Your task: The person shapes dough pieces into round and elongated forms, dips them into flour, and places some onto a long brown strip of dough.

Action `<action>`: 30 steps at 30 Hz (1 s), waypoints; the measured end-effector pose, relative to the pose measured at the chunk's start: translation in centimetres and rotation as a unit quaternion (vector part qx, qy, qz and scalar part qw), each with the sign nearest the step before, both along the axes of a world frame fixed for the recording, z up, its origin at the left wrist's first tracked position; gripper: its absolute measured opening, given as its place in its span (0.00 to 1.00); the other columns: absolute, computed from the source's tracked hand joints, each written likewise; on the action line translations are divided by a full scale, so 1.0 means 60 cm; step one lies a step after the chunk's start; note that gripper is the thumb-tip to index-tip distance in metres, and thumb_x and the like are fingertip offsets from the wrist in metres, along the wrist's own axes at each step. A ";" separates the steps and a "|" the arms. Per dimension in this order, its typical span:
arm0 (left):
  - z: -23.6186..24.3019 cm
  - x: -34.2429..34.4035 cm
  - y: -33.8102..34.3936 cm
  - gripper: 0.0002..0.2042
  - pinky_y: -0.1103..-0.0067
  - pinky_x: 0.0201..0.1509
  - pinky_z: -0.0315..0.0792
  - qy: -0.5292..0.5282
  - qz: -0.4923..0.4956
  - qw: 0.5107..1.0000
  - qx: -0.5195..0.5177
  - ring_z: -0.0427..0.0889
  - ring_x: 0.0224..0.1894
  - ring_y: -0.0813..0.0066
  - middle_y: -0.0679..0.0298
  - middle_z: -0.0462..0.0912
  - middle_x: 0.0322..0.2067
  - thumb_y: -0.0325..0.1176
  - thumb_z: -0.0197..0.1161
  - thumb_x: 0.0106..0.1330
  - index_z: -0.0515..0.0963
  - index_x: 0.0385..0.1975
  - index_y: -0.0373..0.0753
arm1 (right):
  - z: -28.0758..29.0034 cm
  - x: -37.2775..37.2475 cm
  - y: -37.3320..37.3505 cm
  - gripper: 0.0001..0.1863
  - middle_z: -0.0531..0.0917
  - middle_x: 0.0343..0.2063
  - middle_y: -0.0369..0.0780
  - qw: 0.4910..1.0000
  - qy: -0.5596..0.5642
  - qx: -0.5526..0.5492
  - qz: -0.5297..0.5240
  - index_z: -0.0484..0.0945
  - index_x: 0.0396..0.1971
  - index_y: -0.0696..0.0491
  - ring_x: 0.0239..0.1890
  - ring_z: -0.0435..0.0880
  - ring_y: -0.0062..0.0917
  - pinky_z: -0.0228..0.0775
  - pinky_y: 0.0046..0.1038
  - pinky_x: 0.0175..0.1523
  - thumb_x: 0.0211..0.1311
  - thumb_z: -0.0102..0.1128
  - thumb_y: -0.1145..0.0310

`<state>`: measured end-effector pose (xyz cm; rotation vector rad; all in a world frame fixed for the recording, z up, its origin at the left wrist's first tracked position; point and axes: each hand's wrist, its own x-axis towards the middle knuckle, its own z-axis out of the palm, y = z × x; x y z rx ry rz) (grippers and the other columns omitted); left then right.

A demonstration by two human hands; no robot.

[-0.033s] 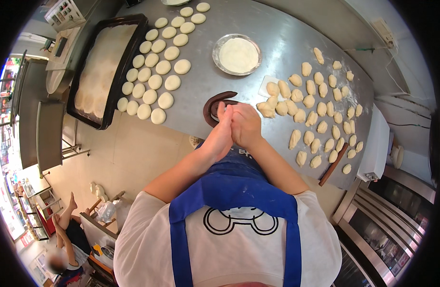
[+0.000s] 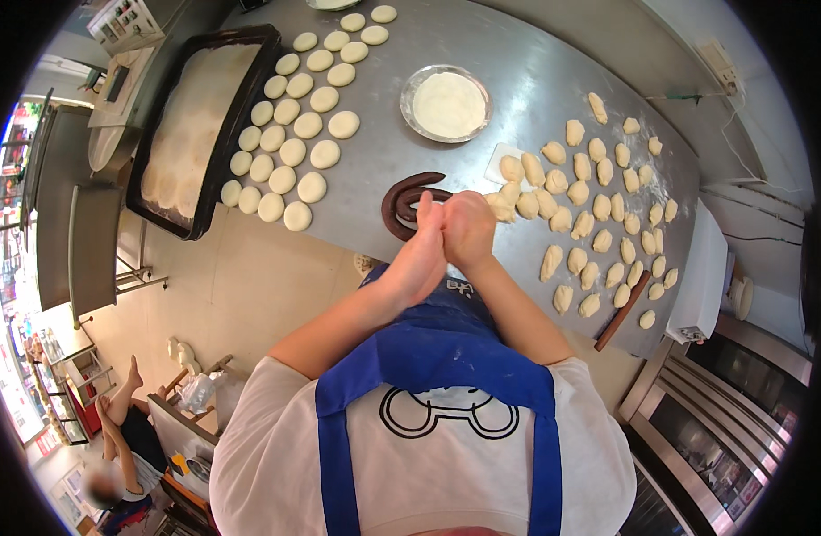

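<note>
pressing left hand [image 2: 419, 256] and right hand [image 2: 470, 232] together, any contents hidden, i'm seeing a smooth brown ropelike coil [image 2: 391, 204] curving, far tip [image 2: 436, 176] pointing right.

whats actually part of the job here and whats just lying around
Likely part of it:
left hand and right hand, pressed together
dark brown coil
dough pieces
dough rounds
bowl of white powder
lined tray
brown rod

Likely just about:
clear plastic bag
white box
grey panels

Steel tabletop [image 2: 375, 147], as dial: dough rounds [image 2: 292, 152], 10 o'clock; metal bowl [image 2: 408, 105], near 12; dark brown coiled roll [image 2: 390, 204], 8; dough lumps [image 2: 602, 207], 2 to 4; brown rolling pin [image 2: 623, 311], between 4 and 5.
</note>
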<state>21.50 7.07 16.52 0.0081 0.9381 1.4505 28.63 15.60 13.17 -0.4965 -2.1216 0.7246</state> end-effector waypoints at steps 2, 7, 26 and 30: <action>0.020 0.010 0.002 0.27 0.72 0.74 0.54 -0.009 0.044 0.998 0.038 0.61 0.69 0.71 0.60 0.64 0.65 0.51 0.33 0.80 0.56 0.68 0.38 | -0.001 0.003 -0.008 0.14 0.82 0.23 0.42 0.955 0.123 -0.269 0.014 0.71 0.20 0.54 0.29 0.81 0.35 0.75 0.35 0.41 0.66 0.51 0.67; -0.006 -0.003 -0.008 0.24 0.76 0.64 0.67 0.099 -0.009 0.994 0.052 0.70 0.61 0.71 0.58 0.68 0.60 0.42 0.45 0.78 0.57 0.67 0.35 | 0.046 -0.008 -0.035 0.19 0.85 0.40 0.47 0.979 0.073 -0.192 0.010 0.75 0.50 0.59 0.47 0.83 0.40 0.61 0.43 0.64 0.70 0.39 0.66; -0.091 -0.030 -0.087 0.27 0.68 0.65 0.67 -0.020 -0.109 0.993 -0.046 0.71 0.63 0.67 0.59 0.72 0.60 0.51 0.42 0.77 0.62 0.66 0.37 | -0.087 -0.002 -0.050 0.25 0.83 0.28 0.48 0.896 -0.178 -0.383 0.134 0.81 0.29 0.58 0.33 0.82 0.41 0.73 0.37 0.41 0.72 0.41 0.55; -0.151 -0.047 -0.097 0.21 0.76 0.58 0.71 0.096 -0.174 0.977 -0.080 0.77 0.53 0.74 0.62 0.77 0.54 0.40 0.56 0.73 0.70 0.61 0.35 | -0.138 0.029 0.004 0.22 0.84 0.29 0.44 0.861 -0.128 -0.492 -0.023 0.83 0.35 0.57 0.36 0.83 0.29 0.73 0.32 0.43 0.72 0.45 0.55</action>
